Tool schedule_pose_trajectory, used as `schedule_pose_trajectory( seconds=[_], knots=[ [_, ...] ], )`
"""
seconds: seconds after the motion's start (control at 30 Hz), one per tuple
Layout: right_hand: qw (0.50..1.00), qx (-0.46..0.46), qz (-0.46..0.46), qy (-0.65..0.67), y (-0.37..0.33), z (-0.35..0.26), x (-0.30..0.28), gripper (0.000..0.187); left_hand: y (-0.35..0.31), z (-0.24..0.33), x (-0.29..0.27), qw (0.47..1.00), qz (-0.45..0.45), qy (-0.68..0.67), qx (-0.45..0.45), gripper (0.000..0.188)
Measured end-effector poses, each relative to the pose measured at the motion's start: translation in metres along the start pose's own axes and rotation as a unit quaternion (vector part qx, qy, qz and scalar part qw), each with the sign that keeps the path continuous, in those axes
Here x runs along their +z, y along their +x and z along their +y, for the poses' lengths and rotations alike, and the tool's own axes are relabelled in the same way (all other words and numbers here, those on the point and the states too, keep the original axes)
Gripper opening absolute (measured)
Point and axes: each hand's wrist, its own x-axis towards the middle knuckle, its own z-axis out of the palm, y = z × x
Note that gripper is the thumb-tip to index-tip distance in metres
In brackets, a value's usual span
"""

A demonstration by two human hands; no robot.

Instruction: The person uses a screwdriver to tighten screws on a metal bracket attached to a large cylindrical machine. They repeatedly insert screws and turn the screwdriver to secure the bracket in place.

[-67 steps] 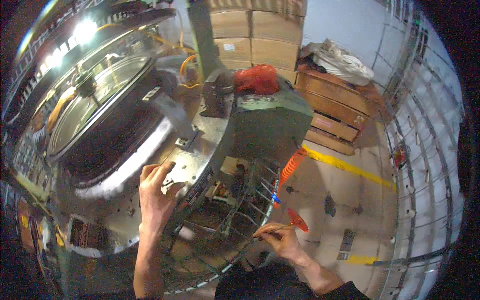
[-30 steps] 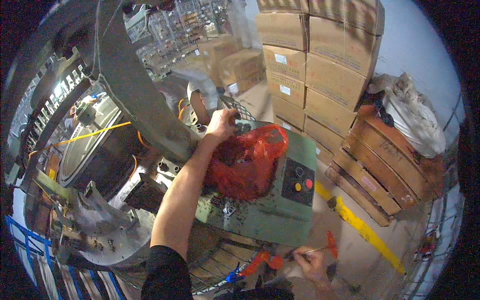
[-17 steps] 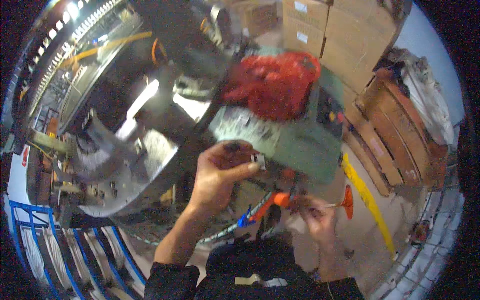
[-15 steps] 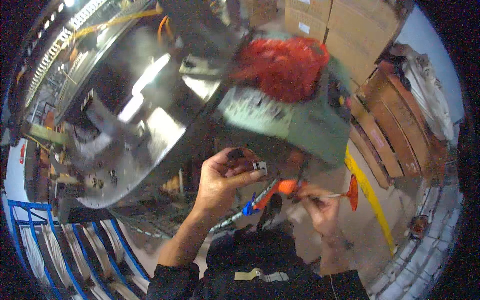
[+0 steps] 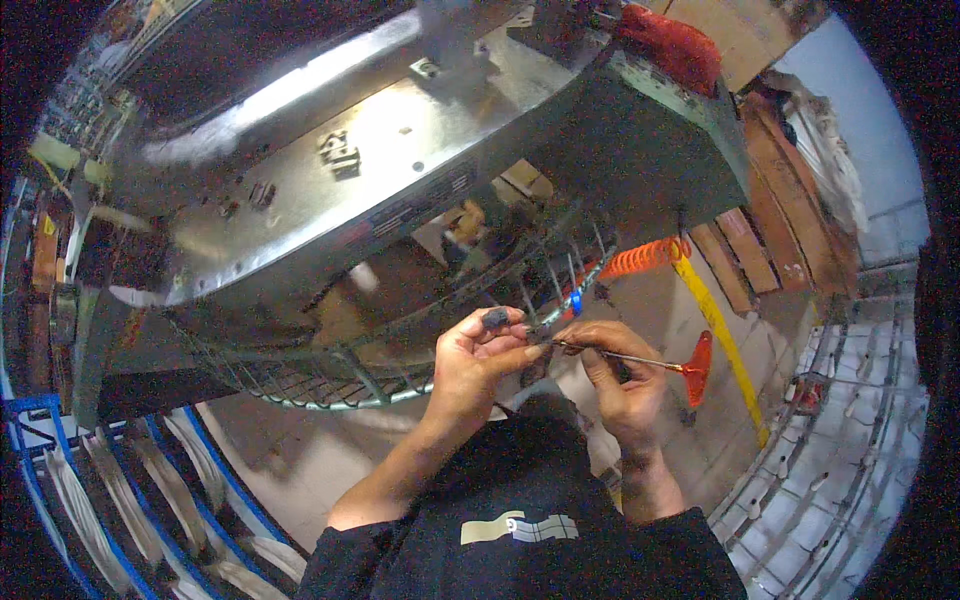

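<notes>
- The left hand [image 5: 478, 362] has its thumb and fingertips pinched on a small dark metal part [image 5: 496, 319], raised in front of the chest.
- The right hand [image 5: 618, 372] grips the thin steel shaft of a red T-handled hex key [image 5: 640, 360]; its fingers are curled round the shaft near the tip, and the red handle sticks out to the right.
- The key's tip meets the left fingertips, just beside the small part; whether it is seated in the part cannot be told.
- Both hands sit just below a curved wire mesh guard [image 5: 400, 350] that runs along the underside of a large round sheet-metal machine [image 5: 330, 190].
- An orange coiled hose [image 5: 640, 258] hangs under the machine's green housing [image 5: 640, 140], above the right hand.
- A red plastic bag [image 5: 672, 42] lies on top of that housing.
- A yellow floor line [image 5: 722, 340] runs past the red handle.
</notes>
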Motion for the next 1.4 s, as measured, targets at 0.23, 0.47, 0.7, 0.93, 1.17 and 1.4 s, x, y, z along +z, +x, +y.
schedule_pose_trajectory(
  seconds=[0.23, 0.47, 0.7, 0.93, 1.17, 1.4],
  knots=[
    [0.999, -0.026, -0.026, -0.024, -0.031, -0.013, 0.034, 0.02, -0.042, -0.002, -0.024, 0.997, -0.024, -0.072, 0.012, 0.04],
    [0.98, -0.117, -0.08, -0.143, -0.043, -0.02, 0.045, 0.027, -0.07, -0.011, -0.03, 0.995, 0.018, -0.082, 0.05, 0.04],
    [0.939, -0.24, -0.109, -0.222, -0.046, -0.012, 0.043, 0.042, -0.081, -0.03, -0.022, 0.986, 0.094, -0.029, 0.134, 0.04],
    [0.903, -0.339, -0.142, -0.224, -0.028, -0.007, 0.069, 0.037, -0.086, -0.003, -0.041, 0.969, 0.083, 0.099, 0.211, 0.048],
    [0.881, -0.369, -0.2, -0.22, -0.005, -0.04, 0.118, 0.032, -0.096, 0.072, -0.092, 0.947, 0.028, 0.237, 0.215, 0.035],
    [0.852, -0.468, -0.145, -0.184, 0.026, -0.059, 0.233, 0.031, -0.113, 0.163, -0.151, 0.854, 0.075, 0.408, 0.314, 0.038]
  ],
)
